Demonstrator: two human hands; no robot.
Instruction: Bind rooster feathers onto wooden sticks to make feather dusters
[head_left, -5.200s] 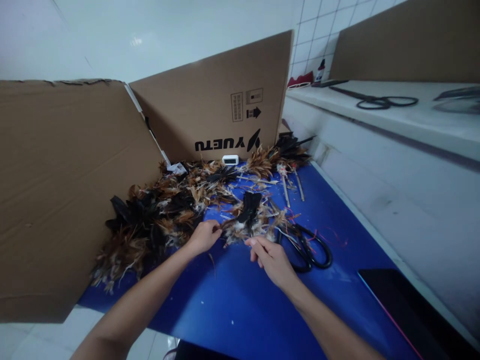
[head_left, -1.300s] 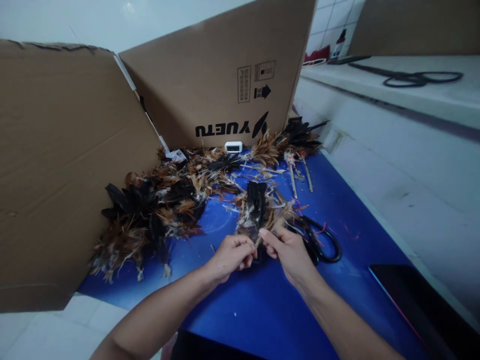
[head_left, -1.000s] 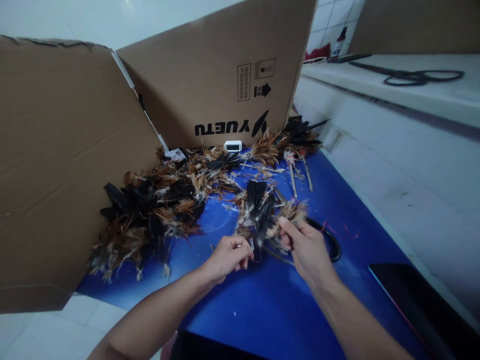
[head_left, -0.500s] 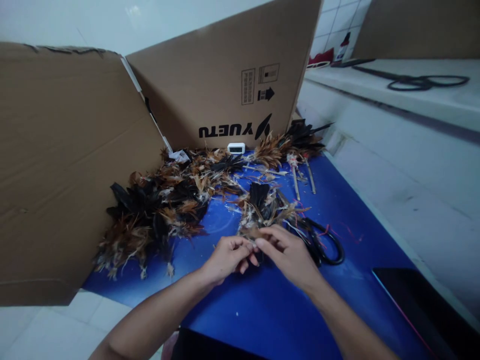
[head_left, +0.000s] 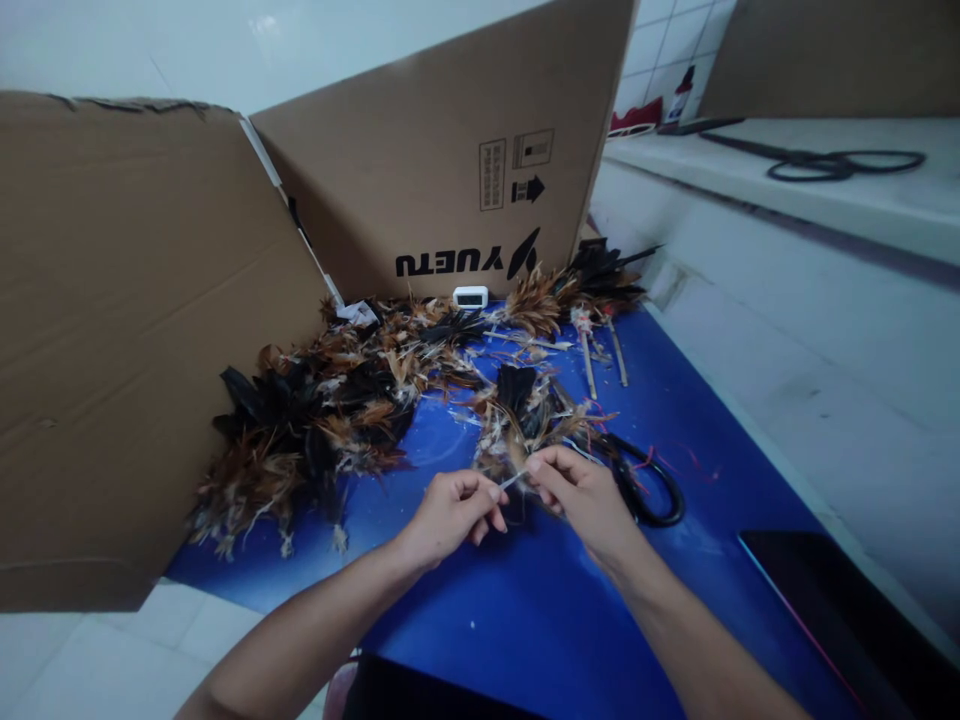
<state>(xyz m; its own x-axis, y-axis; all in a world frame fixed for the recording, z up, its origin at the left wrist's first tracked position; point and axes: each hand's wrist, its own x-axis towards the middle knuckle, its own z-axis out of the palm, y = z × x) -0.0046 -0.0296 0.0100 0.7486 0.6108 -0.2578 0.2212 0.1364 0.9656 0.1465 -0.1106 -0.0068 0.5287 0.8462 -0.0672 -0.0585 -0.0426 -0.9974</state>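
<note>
A blue work mat [head_left: 540, 620] lies on a white tiled bench, walled at nine and twelve o'clock by standing sheets of brown cardboard [head_left: 435, 160], with a white ledge running off toward two o'clock.

At the centre of the mat the left hand [head_left: 448, 512] is curled, thumb and forefinger nipped on the near end of a thin pale quill [head_left: 512, 481]. The right hand [head_left: 586, 495] meets it from three o'clock, fingertips likewise pinched on the same sliver, so the two pinches stand just apart with the quill bridging them. Both are closed on that one piece; the other fingers are folded in loosely.

Touching the fingertips at twelve o'clock sits a small feather bundle [head_left: 525, 415], black and tan. Just beyond the right hand, toward two o'clock, black scissors [head_left: 641, 478] lie flat, handles toward the person. A long heap of loose feathers [head_left: 315, 415] spreads from ten o'clock back to the cardboard, where a small white device [head_left: 470, 297] stands at twelve. Two thin sticks [head_left: 600, 350] lie at one o'clock, and a dark slab [head_left: 825, 610] sits at four.

To handle so fine a piece well, I judge the pinches should stay close together, light and steady, drawing straight along the quill so it does not snap or drag the bundle.
</note>
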